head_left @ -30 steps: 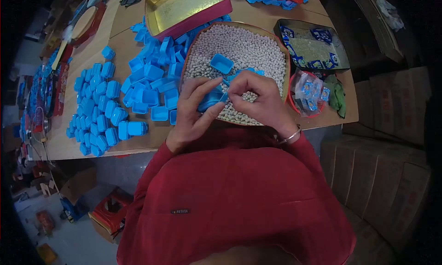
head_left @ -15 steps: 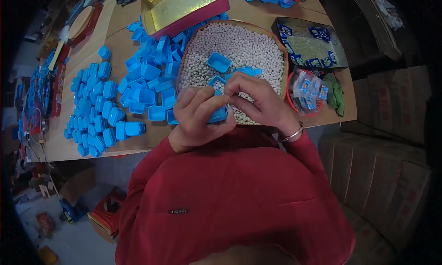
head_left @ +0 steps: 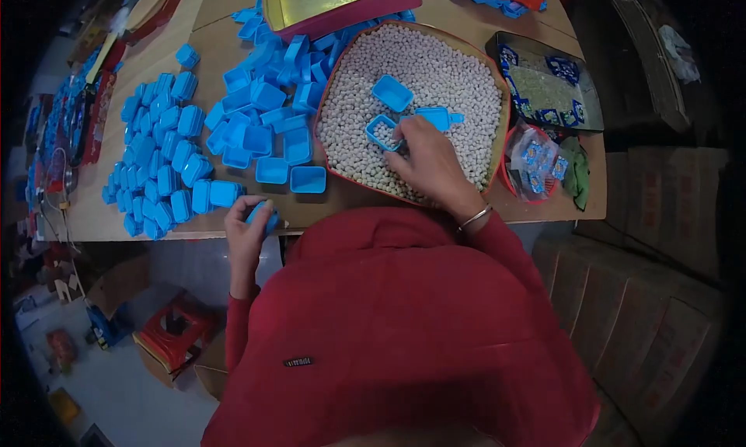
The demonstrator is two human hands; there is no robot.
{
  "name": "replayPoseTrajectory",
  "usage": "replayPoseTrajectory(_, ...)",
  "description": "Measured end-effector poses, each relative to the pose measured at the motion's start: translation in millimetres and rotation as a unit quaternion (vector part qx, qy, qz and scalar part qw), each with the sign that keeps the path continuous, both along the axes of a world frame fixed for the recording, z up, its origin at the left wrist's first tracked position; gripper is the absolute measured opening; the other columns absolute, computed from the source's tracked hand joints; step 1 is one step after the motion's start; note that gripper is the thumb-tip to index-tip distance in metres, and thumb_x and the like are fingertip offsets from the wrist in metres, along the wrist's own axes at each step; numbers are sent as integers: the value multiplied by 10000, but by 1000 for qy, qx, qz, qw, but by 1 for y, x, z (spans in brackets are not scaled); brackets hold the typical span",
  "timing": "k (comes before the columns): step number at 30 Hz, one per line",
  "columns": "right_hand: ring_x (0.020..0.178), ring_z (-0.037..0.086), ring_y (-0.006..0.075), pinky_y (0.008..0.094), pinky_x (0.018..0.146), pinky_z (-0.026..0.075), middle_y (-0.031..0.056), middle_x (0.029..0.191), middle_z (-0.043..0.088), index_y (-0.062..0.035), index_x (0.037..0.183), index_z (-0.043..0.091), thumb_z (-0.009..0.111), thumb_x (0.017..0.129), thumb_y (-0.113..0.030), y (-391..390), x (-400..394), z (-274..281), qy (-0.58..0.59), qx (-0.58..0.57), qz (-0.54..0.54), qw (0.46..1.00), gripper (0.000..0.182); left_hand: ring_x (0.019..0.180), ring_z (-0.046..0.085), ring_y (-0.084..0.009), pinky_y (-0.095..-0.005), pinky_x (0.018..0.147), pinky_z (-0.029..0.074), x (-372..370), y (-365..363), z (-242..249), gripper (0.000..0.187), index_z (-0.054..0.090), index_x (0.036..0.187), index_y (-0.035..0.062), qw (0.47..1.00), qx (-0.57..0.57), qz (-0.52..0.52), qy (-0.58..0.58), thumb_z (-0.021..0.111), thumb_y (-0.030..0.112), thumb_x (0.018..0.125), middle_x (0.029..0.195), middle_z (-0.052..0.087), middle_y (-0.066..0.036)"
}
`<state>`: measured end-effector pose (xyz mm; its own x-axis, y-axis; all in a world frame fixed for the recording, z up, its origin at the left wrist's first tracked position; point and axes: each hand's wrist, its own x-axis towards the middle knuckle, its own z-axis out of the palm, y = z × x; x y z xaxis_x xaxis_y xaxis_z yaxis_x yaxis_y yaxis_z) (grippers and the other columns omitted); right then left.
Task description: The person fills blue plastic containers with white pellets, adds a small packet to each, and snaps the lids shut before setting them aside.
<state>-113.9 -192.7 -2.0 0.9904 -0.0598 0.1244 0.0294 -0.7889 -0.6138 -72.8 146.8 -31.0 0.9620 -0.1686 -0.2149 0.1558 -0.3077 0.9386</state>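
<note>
Dim, cool light overall. Bead tray (head_left: 503,136) reads clearest; gold-lined box (head_left: 334,4) beyond it catches glare. Cardboard cartons (head_left: 645,299) right of tray sink into shadow. Fisheye bend, 4 black corners. Clutter (head_left: 81,109) far left of tray soft.

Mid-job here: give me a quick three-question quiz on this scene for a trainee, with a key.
1. Which hand is over the tray of white beads?
2. True or false: the left hand grips a blue plastic item.
3. Fill in: the cloth beside the red basket is ____.

Key: 1. the right hand; 2. true; 3. green.
</note>
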Motion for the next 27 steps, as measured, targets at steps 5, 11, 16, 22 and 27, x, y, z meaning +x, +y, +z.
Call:
replayPoseTrajectory(5,894,582,376,443,747,469,189,959,572,-7,1037,517,692,739,-154,-10,-7,9,19,49,5,999,376,829,607,-221,-317,749,474,3,-2,-13,180,646,934,-11,945,176,-16,-276,722,105,819,868,663,-102)
replayPoseTrajectory(11,902,619,339,395,767,490,175,1037,609,-30,1148,517,678,747,-138,-23,-43,22,37,51,-39,997,445,819,605,-254,-346,714,469,9,-39,42,132,649,934,-8,865,194,-9,-462,698,41,822,869,647,-114)
replayPoseTrajectory(16,1005,594,342,387,840,480,172,1089,588,-33,1144,528,673,745,-122,1,-32,18,10,44,14,999,434,967,593,-216,-325,801,468,18,-122,58,420,593,1174,41,933,2,-230,-278,727,97,780,1072,609,-102)
replayPoseTrajectory(22,996,566,358,410,804,477,168,1061,567,-4,1105,558,726,777,-235,-25,-12,23,-10,64,84,994,435,992,573,-205,-323,801,468,39,-137,55,491,555,1245,62,929,23,-254,-270,727,124,789,1129,582,-92)
replayPoseTrajectory(27,909,572,368,432,756,474,166,935,572,-14,1030,572,733,765,-227,-41,54,-4,-65,-63,21,996,376,941,585,-191,-317,768,484,56,-150,46,464,550,1240,39,924,65,-269,-262,713,123,813,1107,600,-95)
